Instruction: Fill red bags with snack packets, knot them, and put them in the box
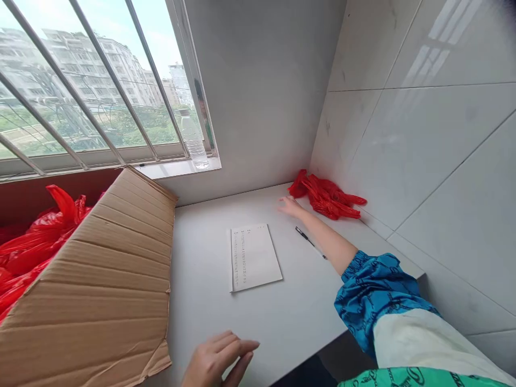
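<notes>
My right hand reaches across the white tabletop, beside the crumpled red plastic bag in the far right corner. Its fingers are apart and nothing shows in them; I cannot tell whether it touches the bag. Close to that forearm lies a black-and-clear pen. An open notebook or pad with columns of small handwriting rests in the middle of the table. At the near edge my left hand hovers with loosely bent fingers, thumb and forefinger slightly apart, holding nothing visible.
On the left a cardboard box flap leans by the table, with red plastic bags behind it. A clear plastic bottle stands on the windowsill beside the window bars. Tiled wall bounds the right side.
</notes>
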A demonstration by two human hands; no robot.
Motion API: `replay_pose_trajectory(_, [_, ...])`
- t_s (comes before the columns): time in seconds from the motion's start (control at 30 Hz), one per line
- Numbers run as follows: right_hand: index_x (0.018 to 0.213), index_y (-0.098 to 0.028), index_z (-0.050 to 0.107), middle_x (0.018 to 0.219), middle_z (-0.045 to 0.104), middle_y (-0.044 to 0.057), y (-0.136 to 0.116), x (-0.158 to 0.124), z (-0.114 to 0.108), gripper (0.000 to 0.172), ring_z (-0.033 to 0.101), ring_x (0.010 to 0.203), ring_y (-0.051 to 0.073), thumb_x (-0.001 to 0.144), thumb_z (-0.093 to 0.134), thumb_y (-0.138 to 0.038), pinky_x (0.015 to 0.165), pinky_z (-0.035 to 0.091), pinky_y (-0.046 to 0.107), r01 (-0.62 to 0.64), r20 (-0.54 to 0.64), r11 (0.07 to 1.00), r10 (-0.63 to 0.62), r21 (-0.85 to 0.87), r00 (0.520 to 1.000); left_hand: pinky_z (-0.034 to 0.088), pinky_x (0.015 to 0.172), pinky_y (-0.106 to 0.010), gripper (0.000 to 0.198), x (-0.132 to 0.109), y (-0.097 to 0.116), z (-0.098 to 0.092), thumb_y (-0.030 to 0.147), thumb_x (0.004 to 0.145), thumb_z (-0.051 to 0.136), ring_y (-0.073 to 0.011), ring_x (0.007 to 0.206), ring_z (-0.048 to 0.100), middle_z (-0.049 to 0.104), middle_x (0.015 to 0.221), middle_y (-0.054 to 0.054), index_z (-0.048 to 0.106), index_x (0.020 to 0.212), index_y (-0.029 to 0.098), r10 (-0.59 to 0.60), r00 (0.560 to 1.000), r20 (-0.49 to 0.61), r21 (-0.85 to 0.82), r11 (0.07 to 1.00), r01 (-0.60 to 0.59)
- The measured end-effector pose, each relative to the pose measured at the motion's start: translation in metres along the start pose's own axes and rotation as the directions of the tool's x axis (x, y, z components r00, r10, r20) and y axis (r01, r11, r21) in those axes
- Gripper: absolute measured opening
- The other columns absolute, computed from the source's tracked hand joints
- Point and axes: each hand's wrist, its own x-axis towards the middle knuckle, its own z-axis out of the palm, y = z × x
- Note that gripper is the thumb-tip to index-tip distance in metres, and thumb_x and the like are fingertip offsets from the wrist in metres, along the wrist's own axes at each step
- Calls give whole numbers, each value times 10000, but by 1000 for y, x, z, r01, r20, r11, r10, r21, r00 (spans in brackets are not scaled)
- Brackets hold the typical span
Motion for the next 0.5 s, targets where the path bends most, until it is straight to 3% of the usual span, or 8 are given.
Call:
replay_pose_trajectory(0.1, [1333,-193,534,1435,480,113,8,22,0,434,503,1270,290,938,614,-354,1048,424,543,-128,-84,991,125,-30,989,477,583,-201,214,7,-7,29,146,957,485,-130,680,649,677,756,-8,631,1075,247,-60,998,-9,-6,998,60])
replay_pose_trajectory(0.2, [1315,-195,549,1415,500,109,14,28,3,404,524,1246,278,946,605,-351,1035,444,528,-172,-154,985,171,10,973,487,615,-214,209,6,-10,43,157,955,473,-143,730,654,683,813,-23,643,1034,249,-95,995,-18,-12,995,95])
replay_pose_trajectory(0.33, [1267,-178,577,1336,559,104,20,27,4,362,578,1167,250,948,604,-348,982,493,487,-132,-240,980,165,147,957,487,642,-215,222,0,-12,48,154,948,472,-146,763,658,687,835,-32,652,1038,247,-115,993,-30,-38,993,113])
replay_pose_trajectory(0.5, [1092,-147,644,1168,656,84,13,27,-18,300,630,1076,220,925,621,-395,949,509,444,-2,-361,926,148,376,921,467,630,-215,228,1,-13,49,169,957,464,-144,749,653,687,828,-34,667,1025,247,-140,990,-28,-45,989,139])
